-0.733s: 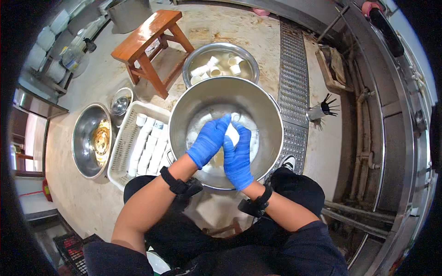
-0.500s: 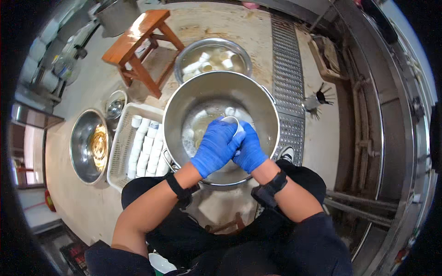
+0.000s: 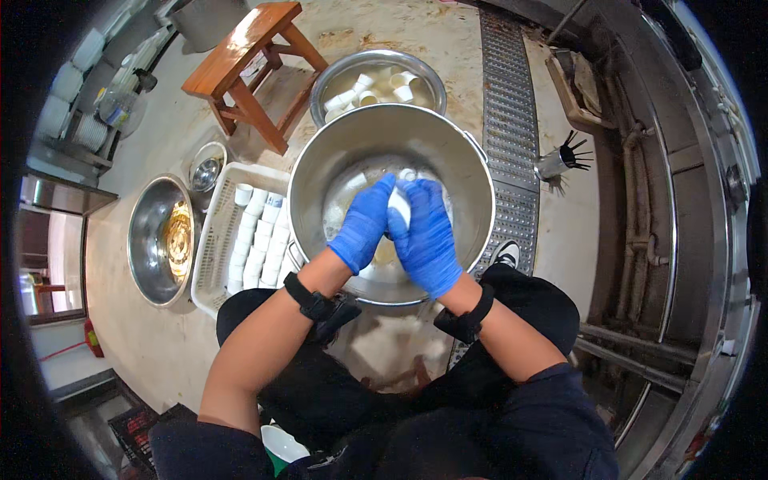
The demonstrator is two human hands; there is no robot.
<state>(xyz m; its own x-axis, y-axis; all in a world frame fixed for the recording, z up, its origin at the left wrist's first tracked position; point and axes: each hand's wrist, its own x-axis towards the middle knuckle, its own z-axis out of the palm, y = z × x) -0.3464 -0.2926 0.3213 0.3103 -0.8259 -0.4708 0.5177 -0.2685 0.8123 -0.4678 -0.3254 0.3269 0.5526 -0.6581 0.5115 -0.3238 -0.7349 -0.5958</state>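
A white cup (image 3: 399, 209) is held between my two blue-gloved hands, inside a large metal pot (image 3: 316, 172) that stands between my knees. My left hand (image 3: 362, 226) is closed against the cup's left side. My right hand (image 3: 428, 236) wraps round it from the right, its fingers partly hidden and a little blurred. Soapy water lies low in the pot, with another white piece (image 3: 408, 174) showing just beyond my fingers. Behind the pot, a round metal basin (image 3: 438, 80) holds several white cups (image 3: 402, 94) in cloudy water.
To the left, a white plastic basket (image 3: 205, 268) carries rows of white cups (image 3: 254, 248). Beside it stand a metal basin (image 3: 144, 240) and a smaller bowl (image 3: 210, 152). A wooden stool (image 3: 248, 44) is farther back. A metal floor grate (image 3: 512, 144) and a metal canister (image 3: 550, 166) lie right.
The cup has turned in my hands, so its round opening no longer faces up. My left hand has shifted slightly up and off to the left, and the whole view has tilted a little.
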